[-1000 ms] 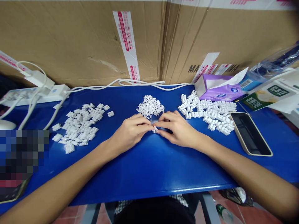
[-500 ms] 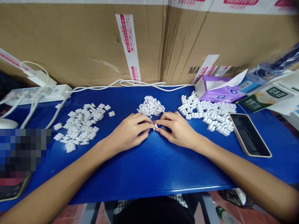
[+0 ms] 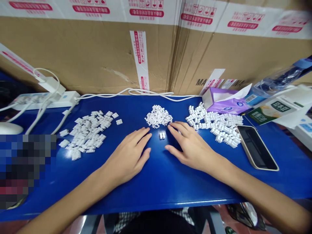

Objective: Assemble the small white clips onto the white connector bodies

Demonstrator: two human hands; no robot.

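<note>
A small white plastic piece (image 3: 162, 135) lies on the blue table (image 3: 156, 182), in the gap between my hands and touched by neither. My left hand (image 3: 133, 152) rests to its left, fingers stretched out and holding nothing. On the other side my right hand (image 3: 187, 143) is open too, thumb apart from the fingers. Just beyond the fingertips sits a heap of tiny white parts (image 3: 158, 116). Flat white plastic pieces (image 3: 89, 131) are piled at the left. To the right is a pile of white ridged pieces (image 3: 219, 125), lying partly in rows.
A phone (image 3: 257, 148) lies at the right, near a purple tissue pack (image 3: 225, 100), a green-and-white carton (image 3: 275, 109) and a plastic-wrapped blue bottle (image 3: 280, 78). Power strip (image 3: 44, 100) and white cables (image 3: 122, 94) run along the back, before a large cardboard box (image 3: 97, 55).
Both hands have let go of the small white piece, which now lies on the table. They have drawn apart and the fingers have opened. The camera view has shifted slightly.
</note>
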